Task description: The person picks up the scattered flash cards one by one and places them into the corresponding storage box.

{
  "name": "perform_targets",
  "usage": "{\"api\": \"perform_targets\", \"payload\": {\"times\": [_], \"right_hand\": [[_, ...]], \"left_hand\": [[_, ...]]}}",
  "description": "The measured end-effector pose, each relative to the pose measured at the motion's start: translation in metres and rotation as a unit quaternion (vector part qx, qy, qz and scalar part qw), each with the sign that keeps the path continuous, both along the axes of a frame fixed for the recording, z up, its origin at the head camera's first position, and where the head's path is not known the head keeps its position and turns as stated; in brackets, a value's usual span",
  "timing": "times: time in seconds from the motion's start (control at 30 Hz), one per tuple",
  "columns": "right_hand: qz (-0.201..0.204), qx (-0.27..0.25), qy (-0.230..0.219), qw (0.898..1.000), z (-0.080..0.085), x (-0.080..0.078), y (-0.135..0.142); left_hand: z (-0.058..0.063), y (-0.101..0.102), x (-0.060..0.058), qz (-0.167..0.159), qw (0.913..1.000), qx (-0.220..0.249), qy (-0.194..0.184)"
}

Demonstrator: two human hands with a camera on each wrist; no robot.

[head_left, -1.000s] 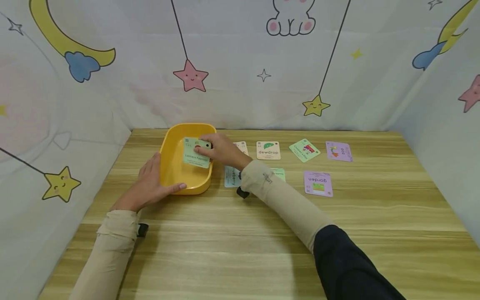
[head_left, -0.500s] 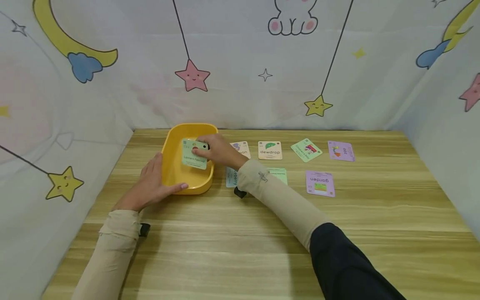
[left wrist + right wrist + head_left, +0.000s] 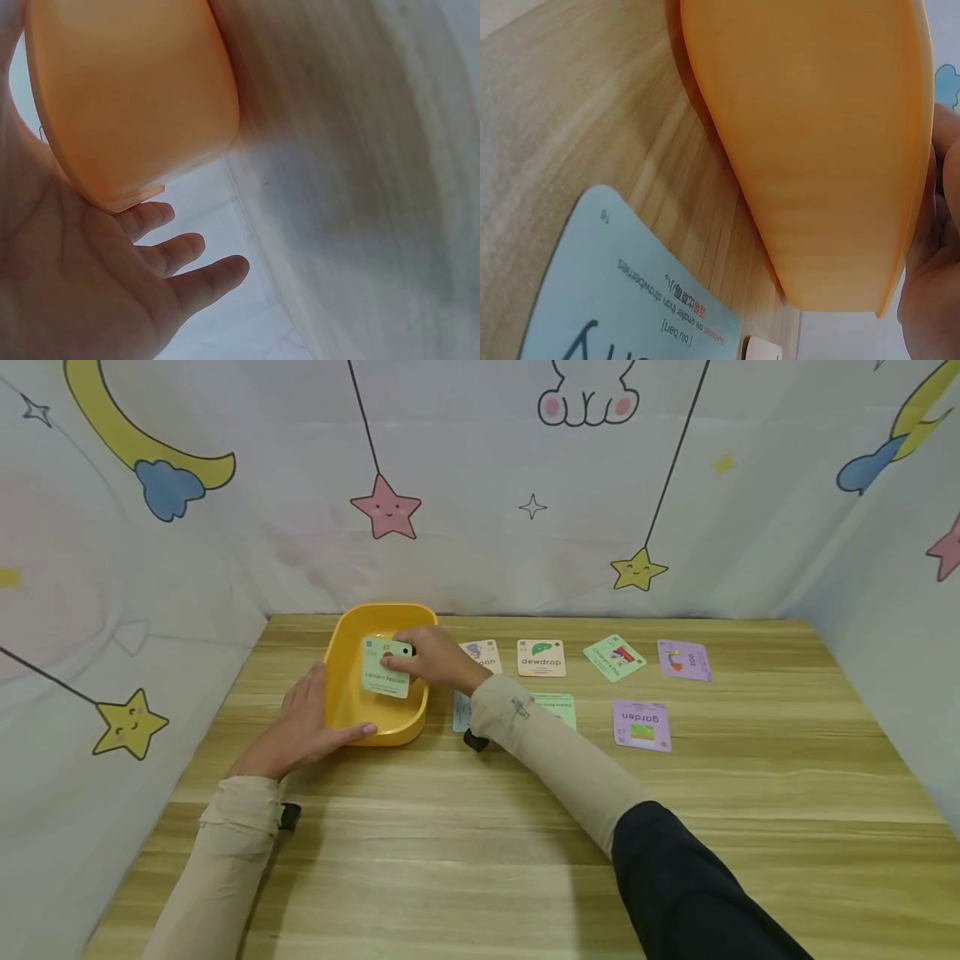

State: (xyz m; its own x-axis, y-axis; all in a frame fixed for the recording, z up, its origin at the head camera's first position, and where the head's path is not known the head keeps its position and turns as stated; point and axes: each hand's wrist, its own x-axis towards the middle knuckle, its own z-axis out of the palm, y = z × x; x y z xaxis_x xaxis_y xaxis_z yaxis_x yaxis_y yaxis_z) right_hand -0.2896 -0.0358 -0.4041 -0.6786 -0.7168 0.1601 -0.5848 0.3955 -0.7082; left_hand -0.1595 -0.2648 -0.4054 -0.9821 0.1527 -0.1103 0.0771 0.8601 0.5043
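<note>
Right grip (image 3: 441, 658) (with card (image 3: 377, 678)) over tray (image 3: 405, 722)

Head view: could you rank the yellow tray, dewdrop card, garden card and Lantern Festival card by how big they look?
1. Yellow tray
2. Garden card and Lantern Festival card: too close to rank, the latter partly covered by the right hand
3. Dewdrop card
</note>
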Motion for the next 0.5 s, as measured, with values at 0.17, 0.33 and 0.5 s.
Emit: {"api": "perform_targets", "payload": {"times": [0.17,0.33,0.5], "right_hand": [[-0.010,0.023,-0.015,1.000,0.0017,-0.0007,-0.0011],[-0.014,0.022,-0.030,0.999,0.0025,-0.0013,-0.0018],[-0.020,0.026,-0.048,0.998,0.0033,-0.0015,-0.0012]], "left_hand": [[0.0001,-0.0003,-0.0001,0.005,1.0000,-0.001,-0.002],[0.0004,-0.0006,0.0006,0.006,1.0000,0.007,0.004],[0.0007,0.0000,0.0005,0.005,1.0000,0.003,0.000]]}}
